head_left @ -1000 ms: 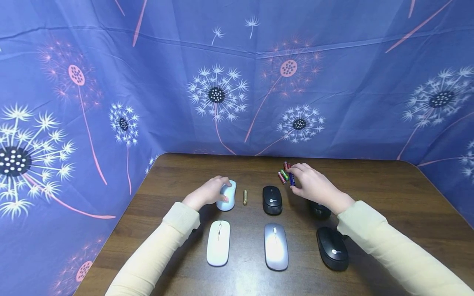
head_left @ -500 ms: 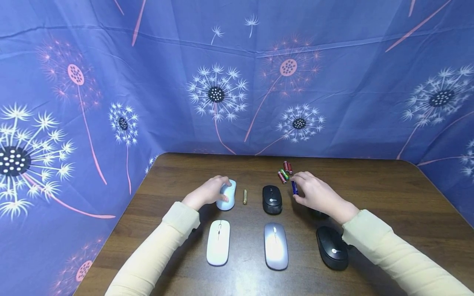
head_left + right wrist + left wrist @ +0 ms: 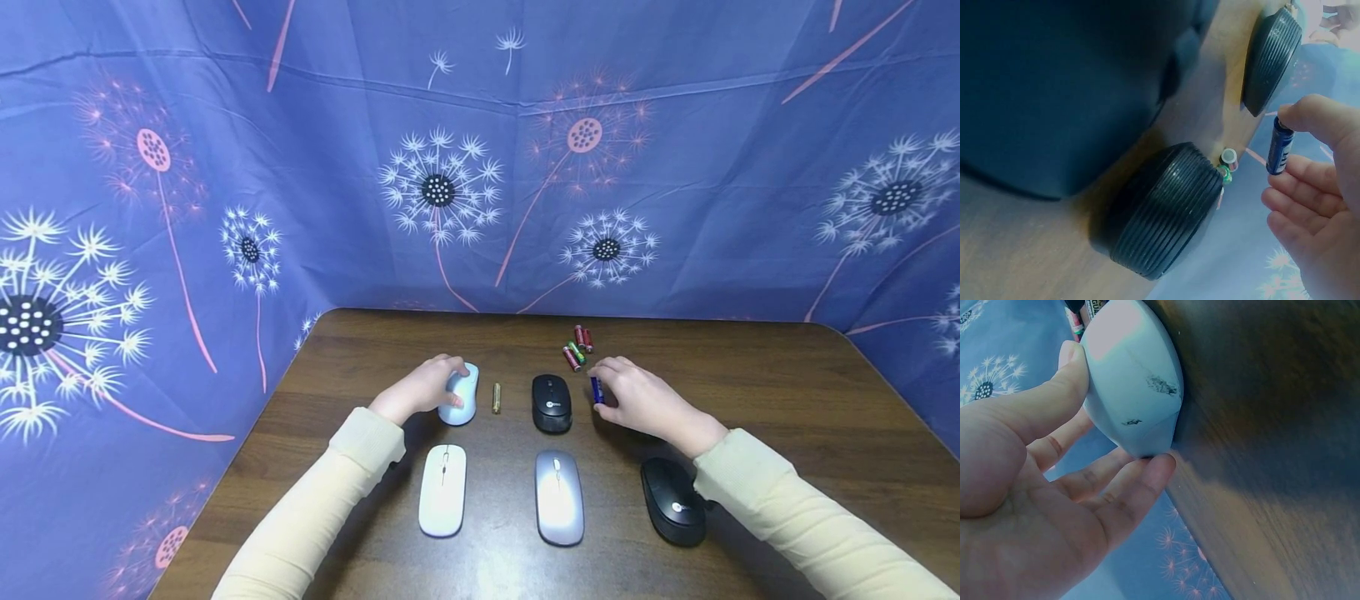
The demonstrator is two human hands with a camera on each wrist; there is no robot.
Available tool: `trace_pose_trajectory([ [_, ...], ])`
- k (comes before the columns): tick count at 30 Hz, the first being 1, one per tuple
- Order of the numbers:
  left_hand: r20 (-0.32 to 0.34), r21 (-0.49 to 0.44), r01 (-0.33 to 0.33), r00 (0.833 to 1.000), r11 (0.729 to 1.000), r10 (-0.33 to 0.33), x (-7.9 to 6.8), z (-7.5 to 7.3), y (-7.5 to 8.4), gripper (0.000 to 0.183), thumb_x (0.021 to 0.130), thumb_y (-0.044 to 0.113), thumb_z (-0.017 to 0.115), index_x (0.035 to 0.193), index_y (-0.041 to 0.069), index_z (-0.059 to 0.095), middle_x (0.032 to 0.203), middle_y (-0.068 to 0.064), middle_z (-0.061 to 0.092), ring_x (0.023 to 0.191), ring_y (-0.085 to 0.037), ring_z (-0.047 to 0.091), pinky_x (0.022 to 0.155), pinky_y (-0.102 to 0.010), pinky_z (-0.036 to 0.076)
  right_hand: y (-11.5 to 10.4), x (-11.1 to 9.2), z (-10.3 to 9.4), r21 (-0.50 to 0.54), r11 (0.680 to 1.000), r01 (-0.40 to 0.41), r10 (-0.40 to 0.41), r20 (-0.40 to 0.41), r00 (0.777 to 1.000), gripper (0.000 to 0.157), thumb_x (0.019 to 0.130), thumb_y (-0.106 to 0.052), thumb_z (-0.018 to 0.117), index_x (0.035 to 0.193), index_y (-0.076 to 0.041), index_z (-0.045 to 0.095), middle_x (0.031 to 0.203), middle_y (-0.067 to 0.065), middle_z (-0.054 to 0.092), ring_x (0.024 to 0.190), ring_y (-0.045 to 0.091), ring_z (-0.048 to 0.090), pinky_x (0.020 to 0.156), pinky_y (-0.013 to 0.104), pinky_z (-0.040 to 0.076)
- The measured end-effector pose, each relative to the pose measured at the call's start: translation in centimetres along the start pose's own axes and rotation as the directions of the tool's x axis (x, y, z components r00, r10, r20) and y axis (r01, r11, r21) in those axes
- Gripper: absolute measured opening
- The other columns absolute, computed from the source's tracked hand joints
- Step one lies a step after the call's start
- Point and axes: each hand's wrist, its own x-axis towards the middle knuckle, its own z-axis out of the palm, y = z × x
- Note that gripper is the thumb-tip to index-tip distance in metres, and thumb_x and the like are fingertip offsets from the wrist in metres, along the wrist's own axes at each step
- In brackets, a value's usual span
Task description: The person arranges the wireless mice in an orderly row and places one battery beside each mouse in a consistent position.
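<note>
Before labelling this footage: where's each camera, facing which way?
Head: head-worn, facing forward and down at the table; left hand, right hand, sleeves show.
Left wrist: on that wrist, facing the pale-blue mouse; left hand shows.
Right wrist: likewise, facing the blue battery; mainly right hand shows.
Head and left wrist share that mouse.

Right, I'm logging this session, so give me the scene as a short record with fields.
Surface: brown wood-grain table
Left hand: holds pale blue rounded mouse
Right hand: pinches blue cylindrical battery
Middle: gold cylindrical battery, between pale blue mouse and black oval mouse
Far group: red cylindrical batteries, green cylindrical battery
Near row, left to right: slim white mouse, slim grey mouse, second black oval mouse
</note>
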Motion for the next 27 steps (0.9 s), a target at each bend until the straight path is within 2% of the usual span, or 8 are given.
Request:
trace_pose_trajectory([
  [17, -0.005, -0.009, 0.008, 1.000, 1.000, -0.008, 0.07, 0.12, -0.10, 0.047, 0.077, 0.017, 0.076, 0.119, 0.007, 0.059, 0.128, -0.015, 0.054, 0.122, -0.030, 0.049, 0.101, -0.041, 0.041, 0.11, 0.43, 0.29, 0.024, 1.000, 0.001, -0.004, 0.158, 0.987, 0.041, 0.073, -0.020, 0.080, 0.106, 0.001, 0.066, 0.103, 0.012, 0.064, 0.096, 0.027, 0.061, 0.080, 0.041, 0.053],
  [27, -0.004, -0.016, 0.015, 1.000, 1.000, -0.015, 0.07, 0.18, -0.10, 0.048, 0.078, 0.017, 0.075, 0.122, 0.008, 0.058, 0.130, -0.015, 0.053, 0.122, -0.030, 0.049, 0.101, -0.041, 0.042, 0.43, 0.63, 0.61, 0.021, 0.999, 0.026, -0.029, 0.169, 0.985, 0.040, 0.072, -0.022, 0.081, 0.104, 0.000, 0.067, 0.099, 0.011, 0.064, 0.093, 0.025, 0.062, 0.079, 0.041, 0.054],
])
